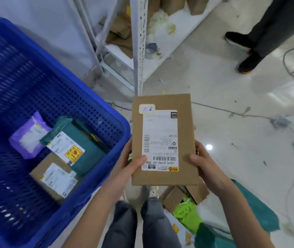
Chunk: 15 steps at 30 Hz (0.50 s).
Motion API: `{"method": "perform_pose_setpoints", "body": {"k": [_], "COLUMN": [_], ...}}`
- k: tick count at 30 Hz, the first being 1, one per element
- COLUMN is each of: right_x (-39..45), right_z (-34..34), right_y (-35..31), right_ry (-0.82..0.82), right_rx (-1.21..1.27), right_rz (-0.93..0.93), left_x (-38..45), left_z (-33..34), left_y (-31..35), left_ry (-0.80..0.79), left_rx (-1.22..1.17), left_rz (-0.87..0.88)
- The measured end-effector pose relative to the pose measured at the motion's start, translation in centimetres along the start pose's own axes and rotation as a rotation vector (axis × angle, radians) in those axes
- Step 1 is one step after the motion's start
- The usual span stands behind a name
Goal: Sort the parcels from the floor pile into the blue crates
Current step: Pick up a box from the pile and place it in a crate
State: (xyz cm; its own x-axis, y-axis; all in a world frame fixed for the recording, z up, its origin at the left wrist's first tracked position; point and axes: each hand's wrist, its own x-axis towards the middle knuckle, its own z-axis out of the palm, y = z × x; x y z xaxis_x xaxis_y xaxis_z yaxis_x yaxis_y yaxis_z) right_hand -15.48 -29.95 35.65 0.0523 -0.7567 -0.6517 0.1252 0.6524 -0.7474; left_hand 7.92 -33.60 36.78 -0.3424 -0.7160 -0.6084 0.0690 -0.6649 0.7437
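Observation:
I hold a flat brown cardboard parcel [163, 104] with a white shipping label, face up, in front of me above the floor. My left hand [130, 161] grips its lower left edge and my right hand [205, 163] grips its lower right edge. A big blue perforated crate [105, 108] stands to my left. Inside it lie a purple and white pouch [29, 136], a teal bag with a label [81, 142] and a small brown box [55, 176]. The floor pile [187, 208] lies by my feet at lower right, with brown boxes, a green bag and teal bags.
A white metal shelf rack [140, 51] stands straight ahead, holding brown paper bags and a tape roll. Another person's legs and black shoes [246, 51] are at the upper right, next to a cable on the glossy marble floor [232, 108].

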Motion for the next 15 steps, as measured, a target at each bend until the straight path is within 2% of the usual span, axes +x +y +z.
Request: {"method": "perform_pose_setpoints", "body": {"k": [5, 9, 12, 15], "right_x": [1.4, 2.6, 3.4, 4.1], "right_z": [5.6, 11.8, 17.7, 23.3], "right_y": [-2.4, -2.9, -2.4, -0.9], "right_ry": [-0.063, -0.066, -0.013, -0.026], "right_rx": [0.034, 0.089, 0.150, 0.174], "right_rz": [-0.110, -0.158, -0.197, -0.163], "left_x": [-4.3, -7.0, -7.7, -7.6], "left_z": [-4.7, -8.5, -10.7, -12.8], "left_y": [2.4, 2.4, 1.7, 1.1], "left_ry": [0.132, 0.177, 0.346, 0.442], "left_rx": [-0.084, -0.145, -0.338, -0.529], "left_rz": [0.047, 0.098, 0.118, 0.178]}}
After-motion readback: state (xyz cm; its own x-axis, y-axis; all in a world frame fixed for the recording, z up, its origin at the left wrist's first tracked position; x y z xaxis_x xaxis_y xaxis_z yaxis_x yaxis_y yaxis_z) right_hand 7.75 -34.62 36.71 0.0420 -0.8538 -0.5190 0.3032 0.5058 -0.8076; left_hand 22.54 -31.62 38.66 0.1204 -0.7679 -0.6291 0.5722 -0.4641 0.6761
